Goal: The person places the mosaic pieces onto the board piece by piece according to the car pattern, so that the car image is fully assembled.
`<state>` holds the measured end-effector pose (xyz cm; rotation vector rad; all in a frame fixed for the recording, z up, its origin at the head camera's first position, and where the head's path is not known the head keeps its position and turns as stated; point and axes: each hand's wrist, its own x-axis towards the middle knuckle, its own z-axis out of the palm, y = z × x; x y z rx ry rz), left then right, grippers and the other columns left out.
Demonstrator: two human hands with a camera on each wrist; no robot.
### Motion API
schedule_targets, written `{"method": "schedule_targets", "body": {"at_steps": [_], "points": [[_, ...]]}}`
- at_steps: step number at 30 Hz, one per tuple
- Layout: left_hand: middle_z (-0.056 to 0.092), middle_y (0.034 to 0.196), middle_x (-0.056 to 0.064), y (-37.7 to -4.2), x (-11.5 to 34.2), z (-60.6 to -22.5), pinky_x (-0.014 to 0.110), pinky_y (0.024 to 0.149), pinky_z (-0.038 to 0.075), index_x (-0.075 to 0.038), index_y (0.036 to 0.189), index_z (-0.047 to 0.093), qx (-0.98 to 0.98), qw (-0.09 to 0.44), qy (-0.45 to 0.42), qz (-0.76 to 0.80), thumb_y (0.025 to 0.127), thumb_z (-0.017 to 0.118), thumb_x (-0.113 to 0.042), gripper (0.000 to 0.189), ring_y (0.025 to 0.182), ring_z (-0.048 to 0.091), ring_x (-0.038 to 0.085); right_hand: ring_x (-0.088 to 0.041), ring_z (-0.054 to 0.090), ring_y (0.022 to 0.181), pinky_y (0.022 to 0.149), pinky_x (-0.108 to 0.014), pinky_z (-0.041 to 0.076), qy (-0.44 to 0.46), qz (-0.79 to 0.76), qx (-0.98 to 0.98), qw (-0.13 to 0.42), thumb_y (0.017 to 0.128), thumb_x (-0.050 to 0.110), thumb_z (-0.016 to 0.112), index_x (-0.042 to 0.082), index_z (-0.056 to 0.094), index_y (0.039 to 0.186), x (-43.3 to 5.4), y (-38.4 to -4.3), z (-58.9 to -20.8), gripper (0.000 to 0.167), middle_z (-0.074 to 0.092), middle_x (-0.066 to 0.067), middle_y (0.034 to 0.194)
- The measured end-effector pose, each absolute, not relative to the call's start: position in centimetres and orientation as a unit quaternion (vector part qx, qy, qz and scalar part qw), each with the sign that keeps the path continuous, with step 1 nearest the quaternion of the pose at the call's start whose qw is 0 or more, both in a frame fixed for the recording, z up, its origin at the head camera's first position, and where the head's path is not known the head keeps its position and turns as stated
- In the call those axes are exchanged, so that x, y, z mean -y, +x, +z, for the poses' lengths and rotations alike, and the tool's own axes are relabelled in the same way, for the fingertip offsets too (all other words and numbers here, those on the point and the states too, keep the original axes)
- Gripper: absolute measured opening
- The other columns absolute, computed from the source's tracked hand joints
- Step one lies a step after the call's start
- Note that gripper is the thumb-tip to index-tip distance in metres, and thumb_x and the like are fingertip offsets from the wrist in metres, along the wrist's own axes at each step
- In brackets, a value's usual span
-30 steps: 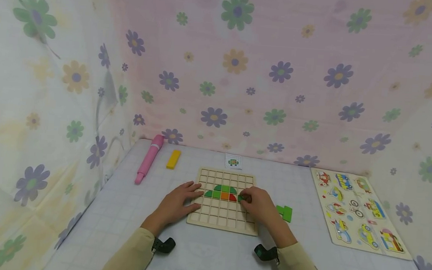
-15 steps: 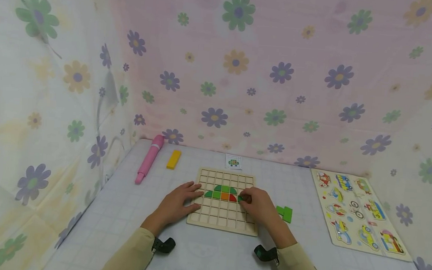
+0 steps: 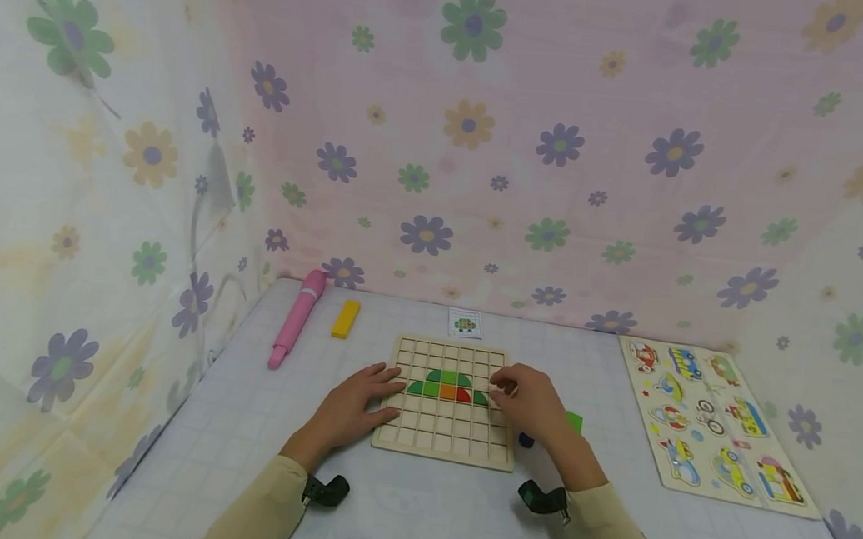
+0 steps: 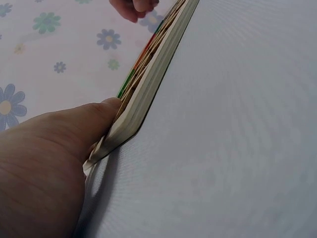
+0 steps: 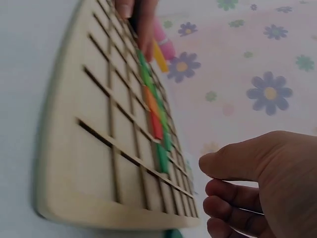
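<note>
A wooden grid board [image 3: 442, 447] lies on the table with green, orange and red tiles in its middle cells. My left hand [image 3: 347, 408] rests on the board's left edge with fingers spread; its thumb [image 4: 94, 121] touches the side in the left wrist view. Above the board's right edge is my right hand [image 3: 530, 406], loosely curled and holding nothing. A dark green rounded tile [image 3: 480, 398] sits in a cell beside the red tile [image 3: 464, 395]. In the right wrist view, a gap separates my right hand [image 5: 277, 183] from the board [image 5: 69, 163].
A bright green tile [image 3: 574, 421] and a dark blue piece [image 3: 526, 440] lie by my right wrist, partly hidden. Behind the board is a small pattern card [image 3: 465, 323]. A yellow block [image 3: 345, 319] and pink pen-like stick [image 3: 298, 319] lie left; a picture puzzle board [image 3: 717, 427] lies right.
My right hand has let go of the dark green tile and moved slightly right and up, uncovering it on the board. The dark blue piece has come into view. My left hand stays put.
</note>
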<state>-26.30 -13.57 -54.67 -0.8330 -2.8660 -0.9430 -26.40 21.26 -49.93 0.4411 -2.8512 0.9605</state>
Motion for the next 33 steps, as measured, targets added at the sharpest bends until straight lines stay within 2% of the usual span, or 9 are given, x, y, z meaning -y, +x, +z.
{"method": "schedule_targets", "body": {"at_steps": [9, 14, 20, 33], "points": [[0.049, 0.167, -0.001, -26.2, 13.7, -54.5, 0.061, 0.124, 0.033, -0.018, 0.151, 0.068, 0.917, -0.001, -0.263, -0.301, 0.104, 0.075, -0.039, 0.052, 0.159, 0.034, 0.032, -0.023, 0.065, 0.092, 0.079, -0.044, 0.058, 0.124, 0.302, 0.943, 0.07, 0.098, 0.012, 0.081, 0.004, 0.078, 0.117, -24.4, -26.6, -48.3, 0.021, 0.072, -0.004, 0.103], [0.049, 0.167, -0.001, -26.2, 13.7, -54.5, 0.061, 0.124, 0.033, -0.018, 0.151, 0.067, 0.917, -0.002, -0.264, -0.3, 0.104, 0.074, -0.039, 0.052, 0.16, 0.033, 0.032, -0.023, 0.065, 0.093, 0.081, -0.045, 0.058, 0.094, 0.296, 0.95, 0.022, 0.098, 0.015, 0.082, 0.004, 0.078, 0.119, -24.7, -26.8, -48.1, 0.024, 0.073, -0.003, 0.104], [0.049, 0.167, -0.001, -26.2, 13.7, -54.6, 0.061, 0.124, 0.034, -0.018, 0.151, 0.067, 0.915, -0.001, -0.266, -0.304, 0.104, 0.074, -0.038, 0.052, 0.16, 0.033, 0.032, -0.02, 0.065, 0.089, 0.082, -0.047, 0.058, 0.087, 0.277, 0.956, -0.051, 0.096, 0.013, 0.083, 0.004, 0.079, 0.113, -25.0, -27.0, -48.5, 0.02, 0.071, -0.002, 0.096], [0.05, 0.166, -0.001, -26.3, 13.7, -54.7, 0.061, 0.124, 0.034, -0.018, 0.151, 0.068, 0.914, 0.003, -0.27, -0.304, 0.104, 0.075, -0.038, 0.051, 0.159, 0.034, 0.031, -0.018, 0.061, 0.082, 0.076, -0.044, 0.055, 0.102, 0.276, 0.954, -0.062, 0.093, 0.013, 0.085, 0.005, 0.079, 0.108, -25.7, -27.4, -50.2, 0.018, 0.067, 0.001, 0.089]]}}
